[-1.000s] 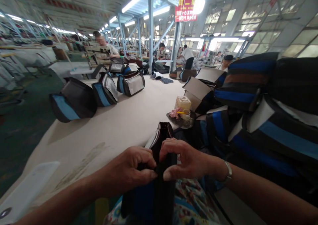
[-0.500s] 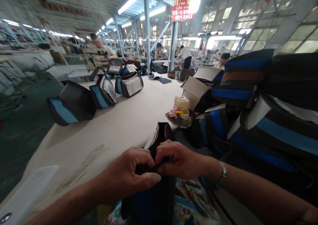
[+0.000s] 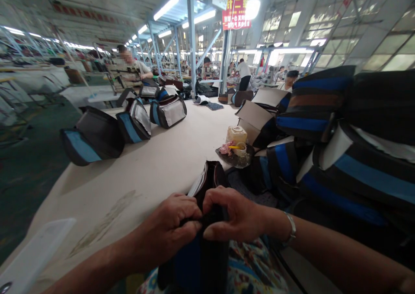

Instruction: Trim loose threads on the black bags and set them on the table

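A black and blue bag [image 3: 201, 259] stands on my lap against the near edge of the long white table [image 3: 155, 160], its open top with a silver lining toward the table. My left hand [image 3: 171, 229] grips the bag's upper edge with curled fingers, thumb pressed on the black fabric. My right hand [image 3: 231, 214], a silver bracelet on its wrist, pinches the same edge from the other side. The two hands touch at the fingertips.
Finished black and blue bags [image 3: 94, 136] lie along the table's left side. A tall heap of folded bags [image 3: 340, 147] fills the right. A dish with a tape roll and small items [image 3: 236, 149] sits mid-table. A white board [image 3: 32, 250] lies near left. Other people work far back.
My hands stay clamped on the bag's top edge with only small shifts of the fingers; the right thumb has come back out along the fabric. The view has dropped slightly.
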Demonstrator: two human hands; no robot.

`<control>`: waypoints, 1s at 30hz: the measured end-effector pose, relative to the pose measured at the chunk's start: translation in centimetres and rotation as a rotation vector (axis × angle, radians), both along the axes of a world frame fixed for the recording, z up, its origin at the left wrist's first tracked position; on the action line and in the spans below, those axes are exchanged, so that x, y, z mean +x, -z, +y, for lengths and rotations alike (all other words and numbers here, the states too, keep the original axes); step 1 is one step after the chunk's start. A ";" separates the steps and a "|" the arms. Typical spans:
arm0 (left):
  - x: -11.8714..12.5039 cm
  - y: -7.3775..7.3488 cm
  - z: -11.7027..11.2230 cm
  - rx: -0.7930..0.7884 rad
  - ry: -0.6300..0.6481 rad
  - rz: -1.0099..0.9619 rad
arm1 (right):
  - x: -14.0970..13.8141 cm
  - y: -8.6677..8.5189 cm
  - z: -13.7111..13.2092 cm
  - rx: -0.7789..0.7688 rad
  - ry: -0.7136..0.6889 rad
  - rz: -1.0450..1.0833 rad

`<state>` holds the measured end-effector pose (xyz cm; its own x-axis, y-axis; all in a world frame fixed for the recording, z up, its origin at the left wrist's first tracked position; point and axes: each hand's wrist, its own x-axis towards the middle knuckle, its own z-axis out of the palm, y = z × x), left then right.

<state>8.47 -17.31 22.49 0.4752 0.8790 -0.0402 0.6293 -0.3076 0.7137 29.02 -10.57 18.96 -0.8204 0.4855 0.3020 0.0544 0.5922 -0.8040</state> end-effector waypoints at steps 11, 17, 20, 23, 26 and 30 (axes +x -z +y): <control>0.3 1.7 -1.5 0.771 0.144 0.520 | -0.8 1.4 -1.2 0.429 0.244 0.070; -1.4 2.9 -1.7 0.960 0.265 0.554 | 0.4 2.2 -1.2 0.916 0.100 0.057; -1.9 2.9 -1.8 0.853 0.254 0.440 | 0.7 3.2 -1.3 0.999 0.140 0.045; -1.6 2.0 -1.5 0.490 0.155 0.263 | 0.7 3.9 -1.4 0.993 0.154 0.071; -1.1 0.9 -0.9 0.132 0.046 0.174 | 0.8 3.9 -1.5 1.023 0.115 0.068; -0.7 0.7 0.1 -0.096 0.024 0.111 | 1.4 3.4 -1.7 1.031 0.045 0.027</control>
<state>7.77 -17.17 21.83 0.4837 0.8571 -0.1773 0.6994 -0.2568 0.6670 30.39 -12.32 15.52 -0.7947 0.0109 0.6069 0.0837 0.9923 0.0917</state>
